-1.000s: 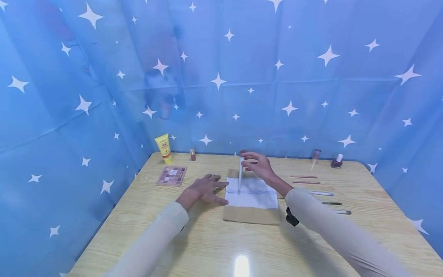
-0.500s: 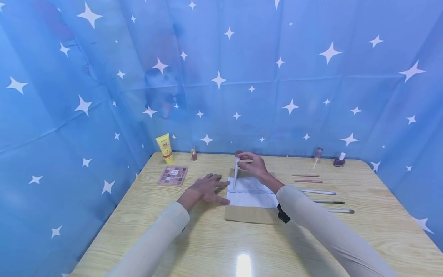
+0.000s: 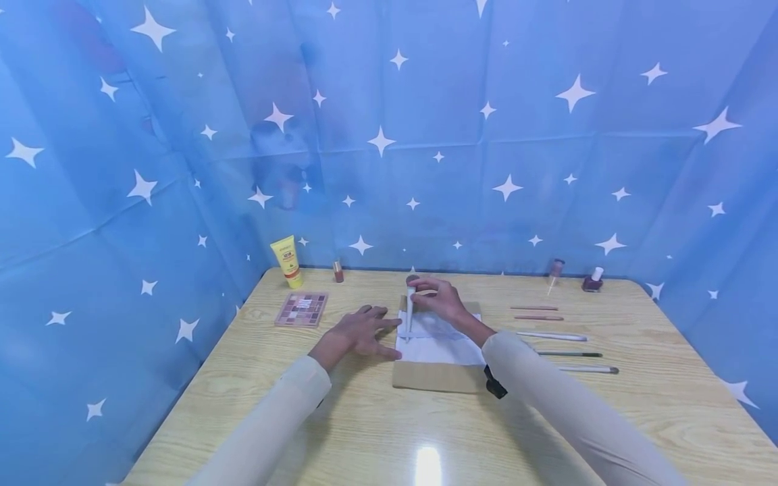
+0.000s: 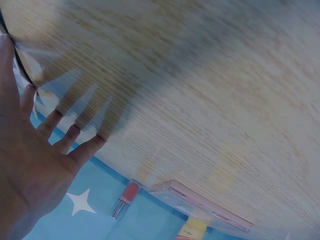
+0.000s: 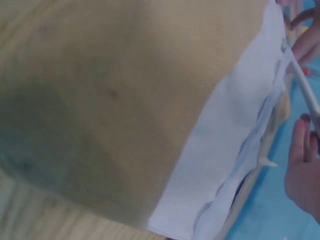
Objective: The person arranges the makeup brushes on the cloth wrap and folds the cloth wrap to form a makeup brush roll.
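A makeup brush [image 3: 409, 312] with a white handle stands nearly upright, dark bristles at the top. My right hand [image 3: 442, 300] pinches it near the bristle end. The handle's lower tip meets the fold across a brown and white fabric brush roll [image 3: 440, 352]; in the right wrist view the brush [image 5: 305, 85] has its tip at the white fabric's edge. Whether the tip is inside the pocket I cannot tell. My left hand [image 3: 361, 332] lies with fingers spread, fingertips on the roll's left edge. In the left wrist view the left hand [image 4: 37, 155] shows straight fingers.
Right of the roll lie two thin pink brushes [image 3: 537, 317], a white-handled brush [image 3: 553, 336], a dark brush [image 3: 571, 354] and another pale brush [image 3: 589, 369]. Behind stand a nail polish bottle [image 3: 593, 279], a yellow tube [image 3: 288, 262] and a lip gloss [image 3: 338, 271]. An eyeshadow palette [image 3: 302, 309] lies left.
My right hand has moved left and slightly down with the makeup brush, whose tip is now nearer the roll's left edge. My left hand stays in place.
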A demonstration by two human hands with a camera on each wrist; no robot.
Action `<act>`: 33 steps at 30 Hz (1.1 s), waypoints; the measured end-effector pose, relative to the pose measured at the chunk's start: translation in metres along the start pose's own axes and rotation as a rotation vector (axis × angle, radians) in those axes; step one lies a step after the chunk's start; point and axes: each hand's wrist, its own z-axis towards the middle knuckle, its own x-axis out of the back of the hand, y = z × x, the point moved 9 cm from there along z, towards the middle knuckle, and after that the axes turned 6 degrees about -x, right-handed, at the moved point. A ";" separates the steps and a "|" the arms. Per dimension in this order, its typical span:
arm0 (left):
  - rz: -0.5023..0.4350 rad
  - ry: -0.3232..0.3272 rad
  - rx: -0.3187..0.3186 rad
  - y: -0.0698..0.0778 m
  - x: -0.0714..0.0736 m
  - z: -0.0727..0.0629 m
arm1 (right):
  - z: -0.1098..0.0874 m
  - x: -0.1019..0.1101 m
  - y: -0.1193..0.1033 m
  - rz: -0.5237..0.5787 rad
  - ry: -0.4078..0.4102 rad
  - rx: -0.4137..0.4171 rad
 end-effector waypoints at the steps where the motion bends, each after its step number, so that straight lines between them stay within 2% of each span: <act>1: 0.001 0.001 0.000 0.000 0.000 0.000 | -0.001 -0.001 0.000 0.006 -0.008 0.011; 6: 0.021 -0.003 -0.001 0.001 0.000 0.000 | -0.004 -0.005 0.003 -0.024 -0.031 0.023; 16: 0.028 0.000 -0.009 0.004 0.002 -0.002 | -0.012 -0.014 0.009 -0.217 -0.072 0.078; 23: 0.033 0.009 -0.011 0.004 0.004 -0.003 | -0.018 -0.025 0.013 -0.249 -0.126 0.071; 33: 0.008 0.025 -0.019 0.007 0.004 -0.005 | -0.033 -0.031 0.011 -0.264 -0.203 0.122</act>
